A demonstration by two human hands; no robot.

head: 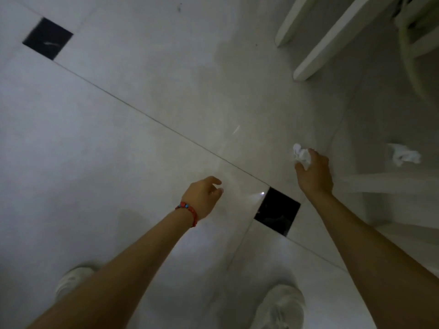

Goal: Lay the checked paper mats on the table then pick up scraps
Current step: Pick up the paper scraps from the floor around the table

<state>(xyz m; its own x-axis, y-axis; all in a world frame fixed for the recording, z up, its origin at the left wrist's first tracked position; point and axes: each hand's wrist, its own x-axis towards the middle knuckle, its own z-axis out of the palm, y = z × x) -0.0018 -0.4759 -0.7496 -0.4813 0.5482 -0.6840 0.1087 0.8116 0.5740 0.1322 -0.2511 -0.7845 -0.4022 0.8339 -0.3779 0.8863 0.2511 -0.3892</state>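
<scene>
I look down at a pale tiled floor. My right hand reaches low and pinches a crumpled white paper scrap between thumb and fingers. A second crumpled white scrap lies on the floor to the right of it, apart from the hand. My left hand, with a red bead bracelet at the wrist, hangs over the floor with loosely curled fingers and holds nothing. No checked mats or table top are in view.
White furniture legs stand at the top right, and a white bar runs along the right. Small black inset tiles mark the floor. My white shoes are at the bottom.
</scene>
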